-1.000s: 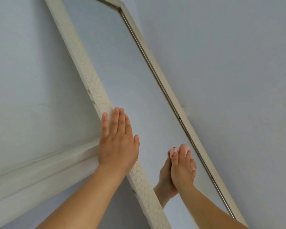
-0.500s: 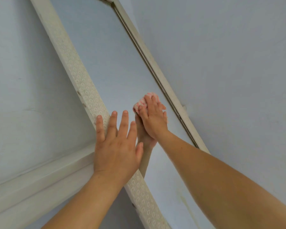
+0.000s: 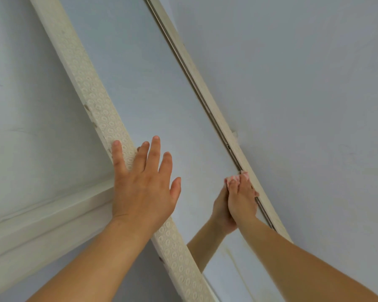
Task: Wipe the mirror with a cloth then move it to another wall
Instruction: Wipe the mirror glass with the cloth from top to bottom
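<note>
Your flat left hand (image 3: 143,188) steadies the fragile mirror (image 3: 153,101)'s stiff frame (image 3: 90,94) while your right hand (image 3: 241,199) presses the soft cloth (image 3: 232,178); lift by both frame edges.

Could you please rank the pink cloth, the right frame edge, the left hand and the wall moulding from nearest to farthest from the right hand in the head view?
1. Cloth: under the right hand's fingers, pressed on the glass.
2. Right frame edge: just beside the hand; touching cannot be told.
3. Left hand: across the glass, on the left frame.
4. Moulding: farthest left, on the wall.
</note>
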The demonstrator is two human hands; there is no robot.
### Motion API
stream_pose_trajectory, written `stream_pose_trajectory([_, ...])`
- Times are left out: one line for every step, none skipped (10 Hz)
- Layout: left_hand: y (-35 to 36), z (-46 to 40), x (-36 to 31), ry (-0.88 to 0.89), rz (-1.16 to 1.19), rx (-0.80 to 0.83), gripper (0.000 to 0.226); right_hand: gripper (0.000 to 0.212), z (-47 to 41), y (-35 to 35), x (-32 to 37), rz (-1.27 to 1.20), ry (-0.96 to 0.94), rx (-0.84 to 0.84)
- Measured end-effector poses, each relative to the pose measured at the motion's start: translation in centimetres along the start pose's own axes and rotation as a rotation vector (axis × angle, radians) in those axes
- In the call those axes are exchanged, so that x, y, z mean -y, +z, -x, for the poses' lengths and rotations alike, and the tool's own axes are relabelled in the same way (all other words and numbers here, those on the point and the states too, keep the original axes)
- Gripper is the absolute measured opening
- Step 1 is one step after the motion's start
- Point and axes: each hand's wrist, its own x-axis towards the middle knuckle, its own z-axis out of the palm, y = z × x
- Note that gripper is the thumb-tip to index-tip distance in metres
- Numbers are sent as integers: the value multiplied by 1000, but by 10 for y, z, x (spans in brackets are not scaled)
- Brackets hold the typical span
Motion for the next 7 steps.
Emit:
stream_pose_trajectory([1, -1, 0, -8, -1, -11, 60, 58, -15, 0, 44, 48, -142, -25])
stream_pose_trajectory([1, 0, 0, -10, 2, -34, 56, 67, -39, 10, 93, -15, -381, -27])
stream_pose_trajectory([2, 0, -1, -9, 6, -62, 52, 69, -57, 16, 103, -114, -485, 41])
stream_pose_trajectory([4, 3, -2, -31, 35, -94, 50, 64, -50, 11, 73, -115, -514, 60])
stream_pose_trajectory([6, 5, -7, -59, 68, -134, 48, 63, -30, 2, 34, -113, -471, 63])
stream_pose_trajectory([8, 13, -14, -96, 94, -172, 45, 73, -10, -5, -24, -113, -354, 106])
stream_pose_trajectory([11, 25, -23, -114, 109, -199, 44, 60, 23, -16, -75, -60, -168, 190])
